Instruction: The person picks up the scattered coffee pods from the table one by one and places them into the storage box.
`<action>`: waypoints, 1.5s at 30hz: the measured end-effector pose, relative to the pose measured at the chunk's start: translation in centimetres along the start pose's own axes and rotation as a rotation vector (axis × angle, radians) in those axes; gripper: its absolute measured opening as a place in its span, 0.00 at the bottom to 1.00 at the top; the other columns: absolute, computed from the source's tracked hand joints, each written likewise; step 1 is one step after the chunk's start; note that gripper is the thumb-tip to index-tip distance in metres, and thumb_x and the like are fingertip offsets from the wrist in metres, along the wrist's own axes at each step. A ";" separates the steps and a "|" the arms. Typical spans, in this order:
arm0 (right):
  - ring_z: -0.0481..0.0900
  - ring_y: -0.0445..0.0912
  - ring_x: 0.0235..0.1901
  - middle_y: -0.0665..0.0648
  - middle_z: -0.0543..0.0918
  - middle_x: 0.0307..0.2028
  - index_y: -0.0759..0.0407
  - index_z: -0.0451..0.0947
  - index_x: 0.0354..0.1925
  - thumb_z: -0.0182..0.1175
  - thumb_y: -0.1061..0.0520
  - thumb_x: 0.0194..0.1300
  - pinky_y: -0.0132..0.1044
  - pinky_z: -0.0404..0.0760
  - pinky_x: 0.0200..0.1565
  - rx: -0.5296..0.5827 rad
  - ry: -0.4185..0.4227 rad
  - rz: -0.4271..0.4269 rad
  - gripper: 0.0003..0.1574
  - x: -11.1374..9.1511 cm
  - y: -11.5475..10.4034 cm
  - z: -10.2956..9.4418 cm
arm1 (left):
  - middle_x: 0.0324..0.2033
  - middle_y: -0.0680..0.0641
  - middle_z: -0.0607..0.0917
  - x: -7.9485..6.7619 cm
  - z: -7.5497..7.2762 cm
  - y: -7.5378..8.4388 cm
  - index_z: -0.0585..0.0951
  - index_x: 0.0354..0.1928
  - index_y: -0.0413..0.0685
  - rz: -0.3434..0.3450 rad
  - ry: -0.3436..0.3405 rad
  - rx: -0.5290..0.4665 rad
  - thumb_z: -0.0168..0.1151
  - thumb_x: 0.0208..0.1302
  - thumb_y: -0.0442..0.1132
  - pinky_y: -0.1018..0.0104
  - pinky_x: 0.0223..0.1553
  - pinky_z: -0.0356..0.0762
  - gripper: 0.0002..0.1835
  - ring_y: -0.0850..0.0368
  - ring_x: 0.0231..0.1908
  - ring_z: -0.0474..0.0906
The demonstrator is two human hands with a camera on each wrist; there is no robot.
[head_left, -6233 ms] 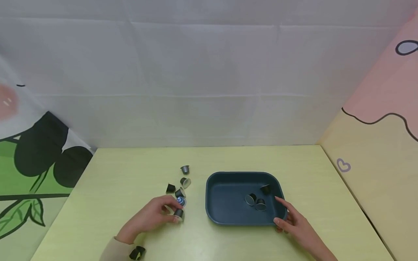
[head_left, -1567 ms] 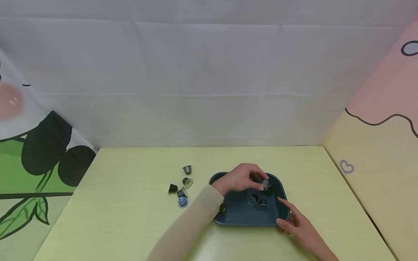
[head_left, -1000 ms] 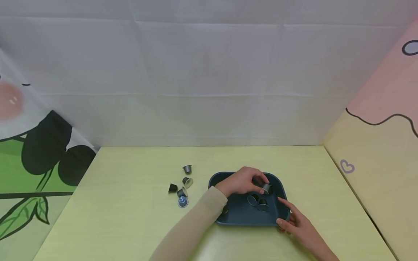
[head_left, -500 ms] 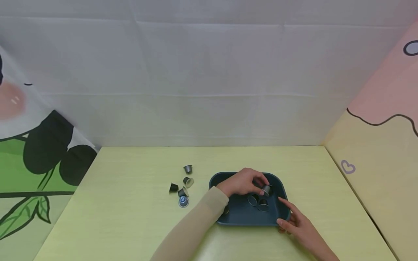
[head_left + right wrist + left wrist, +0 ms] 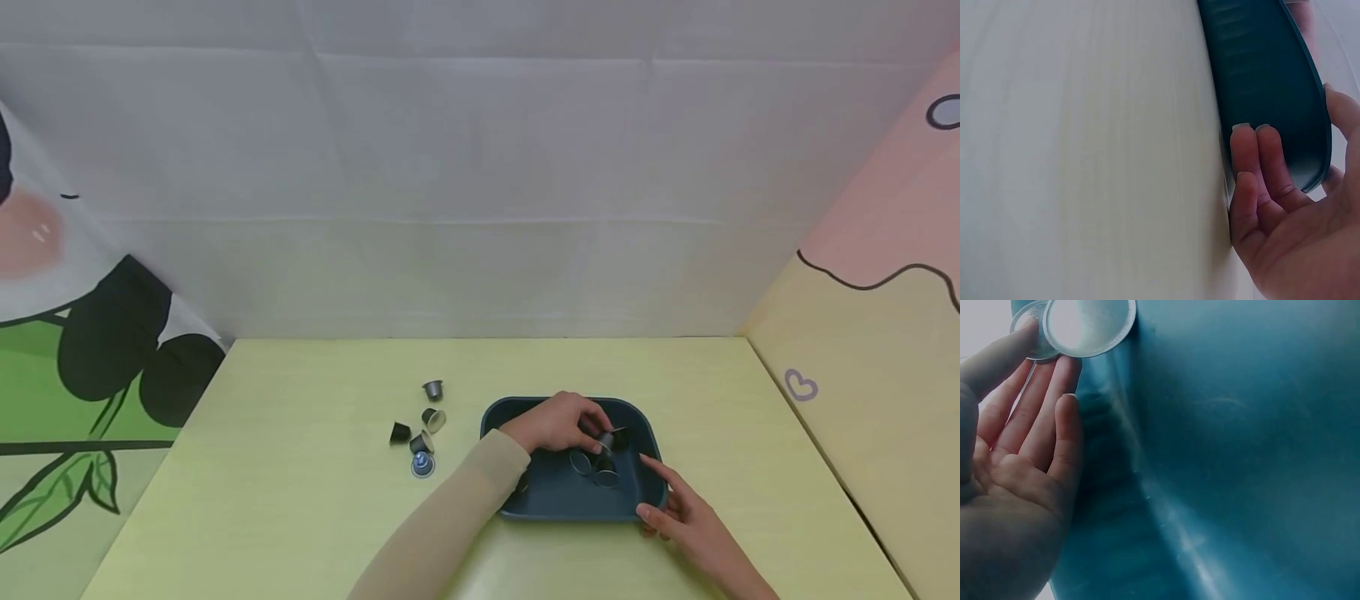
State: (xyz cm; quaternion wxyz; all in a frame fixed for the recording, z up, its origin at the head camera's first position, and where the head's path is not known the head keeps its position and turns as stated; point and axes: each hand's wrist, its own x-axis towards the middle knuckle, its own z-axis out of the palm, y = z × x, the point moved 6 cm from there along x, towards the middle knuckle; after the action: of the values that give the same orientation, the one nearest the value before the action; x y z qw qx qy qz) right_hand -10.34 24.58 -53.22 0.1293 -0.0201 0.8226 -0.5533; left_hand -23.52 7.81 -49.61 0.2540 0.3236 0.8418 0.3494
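My left hand is inside the dark blue tray, pinching a grey coffee capsule between thumb and fingers. In the left wrist view the thumb presses the pale lid of a capsule, and another round capsule lid overlaps it. Black capsules lie close beside the held one, partly covered by the hand. A dark capsule shows at the left wrist. My right hand grips the tray's right front corner, thumb at the rim and fingers against the outer wall.
Left of the tray, several capsules lie on the pale yellow table: a grey one farthest back, a black one, and a blue one nearest. A white cloth backdrop rises behind the table.
My left hand has carried the capsule from the table's left side into the tray, then shifted it slightly left and nearer the other capsules. My right hand stays on the tray corner.
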 end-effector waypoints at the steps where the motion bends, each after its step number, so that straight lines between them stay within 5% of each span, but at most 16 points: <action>1: 0.81 0.49 0.27 0.58 0.82 0.26 0.53 0.57 0.75 0.63 0.54 0.70 0.35 0.76 0.31 0.000 0.001 0.000 0.41 0.0 0.0 0.0 | 0.40 0.59 0.85 0.0 0.0 0.0 0.85 0.49 0.53 -0.007 -0.002 0.011 0.73 0.60 0.36 0.75 0.45 0.76 0.15 0.70 0.41 0.80; 9: 0.81 0.49 0.27 0.59 0.82 0.27 0.53 0.57 0.75 0.63 0.53 0.70 0.35 0.77 0.31 -0.010 -0.001 0.005 0.41 0.1 -0.1 0.0 | 0.40 0.59 0.85 0.1 0.7 -0.1 0.85 0.50 0.54 -0.027 -0.018 0.126 0.73 0.60 0.37 0.76 0.42 0.76 0.15 0.70 0.40 0.79; 22: 0.80 0.49 0.27 0.58 0.82 0.26 0.51 0.58 0.74 0.63 0.54 0.70 0.35 0.76 0.30 0.000 0.015 0.014 0.41 0.1 0.0 0.0 | 0.40 0.59 0.84 0.2 0.8 0.0 0.84 0.51 0.54 -0.031 -0.029 0.151 0.72 0.61 0.38 0.76 0.43 0.75 0.15 0.69 0.41 0.79; 37: 0.81 0.49 0.27 0.59 0.82 0.26 0.53 0.58 0.74 0.63 0.55 0.70 0.35 0.76 0.30 0.005 0.017 0.006 0.40 0.1 0.1 0.2 | 0.41 0.57 0.85 0.0 0.3 0.4 0.85 0.51 0.52 0.010 -0.017 0.082 0.73 0.61 0.37 0.76 0.44 0.76 0.16 0.69 0.41 0.80; 45: 0.81 0.48 0.27 0.58 0.82 0.26 0.53 0.58 0.74 0.63 0.55 0.70 0.35 0.77 0.30 -0.007 0.007 -0.015 0.40 -0.1 -0.1 0.0 | 0.45 0.57 0.85 -0.1 -0.2 1.2 0.84 0.53 0.49 0.098 -0.004 -0.031 0.71 0.62 0.38 0.77 0.44 0.75 0.17 0.72 0.42 0.79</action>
State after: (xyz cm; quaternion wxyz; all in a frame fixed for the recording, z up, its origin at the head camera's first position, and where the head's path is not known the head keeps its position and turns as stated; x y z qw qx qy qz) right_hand -10.29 24.55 -53.10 0.1223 -0.0246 0.8250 -0.5512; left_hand -23.15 8.32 -48.50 0.2431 0.3611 0.8190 0.3739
